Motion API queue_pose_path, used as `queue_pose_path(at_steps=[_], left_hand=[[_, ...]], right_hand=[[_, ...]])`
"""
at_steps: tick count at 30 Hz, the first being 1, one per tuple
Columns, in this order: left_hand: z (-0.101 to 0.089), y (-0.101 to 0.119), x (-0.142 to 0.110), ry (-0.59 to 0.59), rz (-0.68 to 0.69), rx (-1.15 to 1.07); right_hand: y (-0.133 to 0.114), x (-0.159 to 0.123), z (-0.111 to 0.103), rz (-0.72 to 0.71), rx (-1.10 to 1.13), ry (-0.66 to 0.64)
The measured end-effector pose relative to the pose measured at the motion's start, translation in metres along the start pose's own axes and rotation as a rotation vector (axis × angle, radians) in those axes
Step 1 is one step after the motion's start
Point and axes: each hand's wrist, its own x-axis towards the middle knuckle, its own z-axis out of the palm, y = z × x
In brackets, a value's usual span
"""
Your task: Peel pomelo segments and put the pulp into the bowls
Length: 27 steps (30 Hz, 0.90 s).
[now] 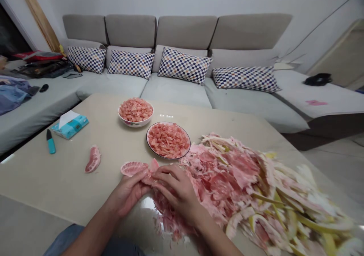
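Observation:
A pink pomelo segment (pixel 133 168) is held over the near part of the table by my left hand (pixel 127 197), its thumb on top and its fingers curled underneath. My right hand (pixel 178 191) is closed at the same fruit, fingertips pressed together by a raised flap of membrane (pixel 154 165). The fingers partly hide what they pinch. Just beyond sits a dark-rimmed plate (pixel 168 158) heaped with peeled pomelo pulp (pixel 169 139). Under and right of my right hand spreads a pile of pink membranes and yellow-white peel (pixel 227 172). Another pomelo segment (pixel 93 159) lies apart on the left.
A white bowl (pixel 136 124) full of pulp stands behind the plate on the glossy table (pixel 57 184). At the left are a blue tissue pack (pixel 72 127) and a teal-handled knife (pixel 50 143). A grey sofa (pixel 176 91) with checked cushions runs behind.

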Motion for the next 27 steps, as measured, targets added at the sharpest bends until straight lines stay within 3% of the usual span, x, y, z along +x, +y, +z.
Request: queue_pose_path(at_steps=[2, 6, 10, 14, 22, 27], left_hand=[[0.004, 0.001, -0.003, -0.005, 0.083, 0.048], [0.010, 0.004, -0.008, 0.065, 0.219, 0.108], [0.006, 0.009, -0.007, 0.152, 0.265, 0.190], [-0.004, 0.015, -0.002, 0.191, 0.245, 0.293], [-0.005, 0.021, -0.002, 0.054, 0.096, 0.815], [-0.001, 0.015, -0.004, 0.004, 0.177, 0.993]], right_hand=[[0.001, 0.000, 0.000, 0.103, 0.072, 0.065], [0.001, 0.002, -0.002, 0.437, 0.256, 0.184], [0.001, 0.005, -0.003, 0.639, 0.413, 0.132], [0.000, 0.006, -0.003, 0.664, 0.438, 0.141], [-0.001, 0.007, -0.003, 0.631, 0.442, 0.016], [0.002, 0.007, -0.004, 0.606, 0.418, -0.041]])
